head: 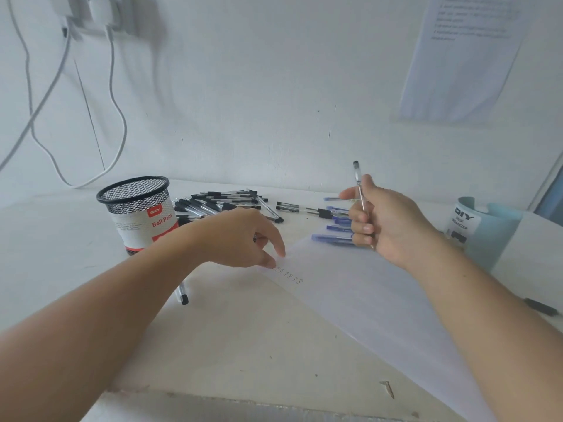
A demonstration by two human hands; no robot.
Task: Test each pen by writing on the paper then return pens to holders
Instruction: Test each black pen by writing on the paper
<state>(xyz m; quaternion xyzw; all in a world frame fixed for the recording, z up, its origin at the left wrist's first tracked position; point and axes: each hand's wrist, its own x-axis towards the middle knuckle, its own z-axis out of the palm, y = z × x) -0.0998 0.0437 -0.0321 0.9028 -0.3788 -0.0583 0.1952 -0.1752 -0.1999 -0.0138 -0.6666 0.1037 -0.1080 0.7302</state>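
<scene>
Hands: right hand [387, 220] raised off the tabletop [243, 330], left hand [240, 236] down on it.
Right hand grip: fingers curled round one clear-barrelled pen [359, 190]; the black end stands up past the thumb, the tip pokes out below the little finger, off the paper [365, 300].
Left hand grip: grasps nothing; fingers loosely extended downward, tips pressing the sheet's edge.
Paper: white sheet lying slantwise, pinned under the left fingertips and running below the right hand and forearm; its near end is cut off by the frame.
Marks [288, 274]: short row of small scribbles just beside the left fingertips; too small to read.
Black pens [219, 202]: loose heap beyond the left hand, its near side hidden by that hand.
Blue pens [335, 226]: just left of the right fingers, some ends hidden behind them; one lies on the paper's far edge.
Mesh holder [134, 196]: upright, left of the left hand, labelled "Ball Pens"; base hidden by the left forearm.
Desk organizer [487, 233]: pale teal, right of the right wrist, partly hidden by it.
Stray pen [182, 295]: under the left forearm, only one end showing.
Dark object [542, 307]: right of the right forearm, blurred; cannot tell what.
</scene>
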